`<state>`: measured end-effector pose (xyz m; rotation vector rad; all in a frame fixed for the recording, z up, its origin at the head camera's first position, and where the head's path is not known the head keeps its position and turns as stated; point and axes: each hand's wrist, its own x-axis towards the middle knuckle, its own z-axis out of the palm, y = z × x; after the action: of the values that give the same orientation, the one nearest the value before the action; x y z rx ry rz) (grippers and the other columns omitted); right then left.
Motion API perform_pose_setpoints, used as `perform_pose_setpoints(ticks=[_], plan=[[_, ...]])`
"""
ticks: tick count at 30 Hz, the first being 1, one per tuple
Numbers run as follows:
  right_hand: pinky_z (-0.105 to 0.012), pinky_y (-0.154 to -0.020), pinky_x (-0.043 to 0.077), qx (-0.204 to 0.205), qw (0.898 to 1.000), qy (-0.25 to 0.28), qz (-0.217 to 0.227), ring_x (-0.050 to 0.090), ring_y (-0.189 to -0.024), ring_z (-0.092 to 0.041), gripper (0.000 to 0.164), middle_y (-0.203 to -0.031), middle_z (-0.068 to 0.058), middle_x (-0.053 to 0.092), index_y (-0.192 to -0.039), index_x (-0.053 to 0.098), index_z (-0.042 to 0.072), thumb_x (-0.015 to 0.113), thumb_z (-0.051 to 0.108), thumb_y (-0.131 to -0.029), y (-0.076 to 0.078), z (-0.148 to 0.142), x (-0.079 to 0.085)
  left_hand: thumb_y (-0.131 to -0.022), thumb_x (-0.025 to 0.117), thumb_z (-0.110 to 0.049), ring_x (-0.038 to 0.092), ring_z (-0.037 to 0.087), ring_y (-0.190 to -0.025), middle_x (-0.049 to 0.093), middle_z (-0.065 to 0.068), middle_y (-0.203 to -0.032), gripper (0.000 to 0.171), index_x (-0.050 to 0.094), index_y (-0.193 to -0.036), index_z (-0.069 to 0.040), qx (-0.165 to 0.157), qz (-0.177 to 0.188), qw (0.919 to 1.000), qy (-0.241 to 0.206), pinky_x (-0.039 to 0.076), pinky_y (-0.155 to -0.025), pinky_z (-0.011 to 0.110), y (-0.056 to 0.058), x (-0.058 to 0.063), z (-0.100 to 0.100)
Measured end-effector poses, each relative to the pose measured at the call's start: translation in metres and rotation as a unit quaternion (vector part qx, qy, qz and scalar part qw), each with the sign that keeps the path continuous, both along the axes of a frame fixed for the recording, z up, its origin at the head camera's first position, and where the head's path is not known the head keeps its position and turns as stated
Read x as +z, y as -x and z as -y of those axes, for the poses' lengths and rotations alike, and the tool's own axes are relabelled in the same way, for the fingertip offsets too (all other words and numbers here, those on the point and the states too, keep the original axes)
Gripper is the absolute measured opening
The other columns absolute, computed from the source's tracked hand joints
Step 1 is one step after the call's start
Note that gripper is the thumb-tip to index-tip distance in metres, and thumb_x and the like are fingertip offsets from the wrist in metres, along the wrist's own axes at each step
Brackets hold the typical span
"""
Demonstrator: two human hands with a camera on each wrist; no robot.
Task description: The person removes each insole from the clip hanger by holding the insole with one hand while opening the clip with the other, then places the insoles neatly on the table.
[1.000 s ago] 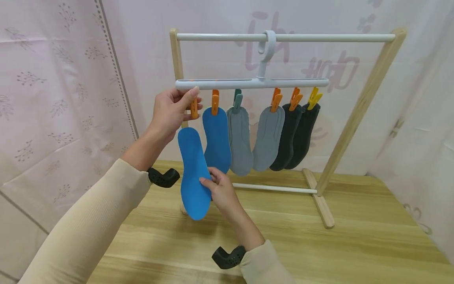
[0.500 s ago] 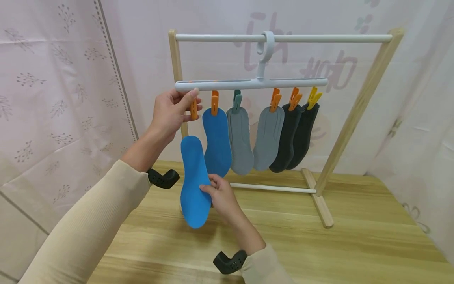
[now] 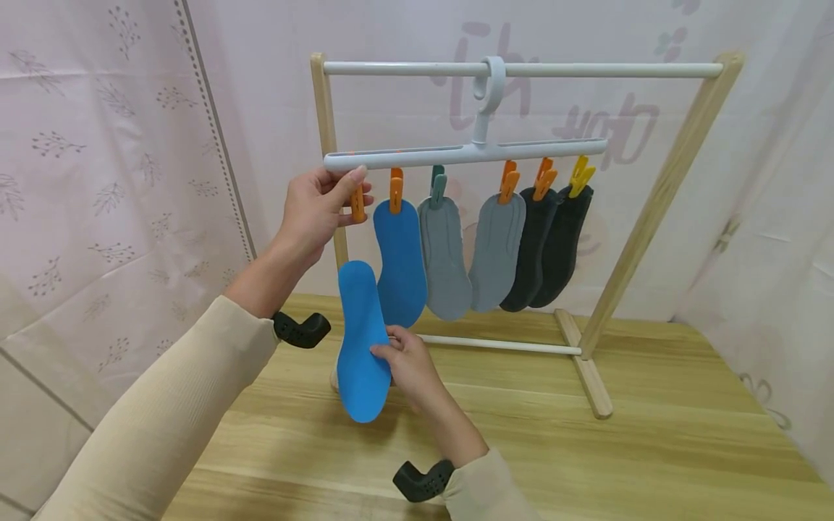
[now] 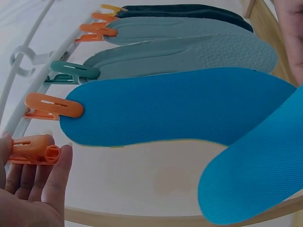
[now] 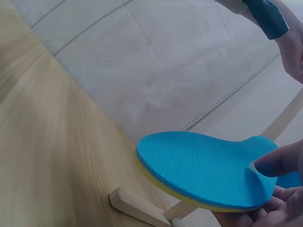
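Note:
My left hand [image 3: 319, 206] pinches an orange clothespin [image 4: 35, 150] at the left end of the white hanger bar [image 3: 417, 157]. Below it, my right hand [image 3: 412, 362] grips a blue insole [image 3: 362, 347] by its right edge, thumb on the blue face. In the right wrist view its underside edge looks yellow. The insole's narrow end is a short way under the clothespin, apart from it. A second blue insole [image 3: 400, 268] hangs just to the right from another orange clothespin [image 3: 396, 191].
Two grey insoles [image 3: 446, 260] and two black insoles [image 3: 559, 246] hang further right from green, orange and yellow clothespins. The hanger hooks over the top rail [image 3: 606, 70] of a wooden-sided rack [image 3: 658, 210] on a wooden table [image 3: 521, 434]. Patterned curtains [image 3: 117, 145] stand behind and beside it.
My right hand has lowered the blue insole, widening its distance from the clothespin. My left hand keeps its pinch, and the hanger bar's left end has dipped slightly.

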<state>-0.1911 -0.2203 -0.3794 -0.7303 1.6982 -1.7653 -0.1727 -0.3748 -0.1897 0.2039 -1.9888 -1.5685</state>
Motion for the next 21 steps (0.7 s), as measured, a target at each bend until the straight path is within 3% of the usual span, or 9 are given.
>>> perform_pose_setpoints(ticks=[11, 18, 21], plan=[[-0.038, -0.081, 0.059, -0.018, 1.000, -0.011, -0.002, 0.070, -0.105, -0.030, 0.036, -0.126, -0.027, 0.065, -0.136, 0.052, -0.005, 0.052, 0.009, -0.102, 0.004, 0.000, -0.011, -0.099, 0.062, -0.034, 0.071, 0.027, -0.109, 0.069, 0.008, -0.114, 0.041, 0.061, -0.131, -0.008, -0.018, 0.006, 0.9995, -0.026, 0.060, -0.092, 0.040, 0.000, 0.000, -0.001], [-0.042, -0.099, 0.056, -0.025, 1.000, -0.015, -0.006, 0.066, -0.117, -0.036, 0.035, -0.128, -0.027, 0.065, -0.131, 0.055, -0.008, 0.052, 0.007, -0.100, 0.006, 0.002, -0.019, -0.099, 0.062, -0.034, 0.070, 0.027, -0.110, 0.068, 0.009, -0.117, 0.041, 0.061, -0.131, -0.008, -0.016, 0.011, 0.9994, -0.029, 0.059, -0.096, 0.043, 0.000, 0.000, -0.002], [-0.044, -0.100, 0.055, -0.027, 0.999, -0.020, -0.007, 0.065, -0.118, -0.038, 0.034, -0.127, -0.027, 0.065, -0.131, 0.056, -0.008, 0.052, 0.007, -0.100, 0.007, 0.002, -0.022, -0.100, 0.062, -0.034, 0.071, 0.025, -0.109, 0.068, 0.009, -0.118, 0.040, 0.061, -0.131, -0.008, -0.017, 0.010, 0.9994, -0.028, 0.059, -0.096, 0.043, 0.000, 0.000, -0.004]])
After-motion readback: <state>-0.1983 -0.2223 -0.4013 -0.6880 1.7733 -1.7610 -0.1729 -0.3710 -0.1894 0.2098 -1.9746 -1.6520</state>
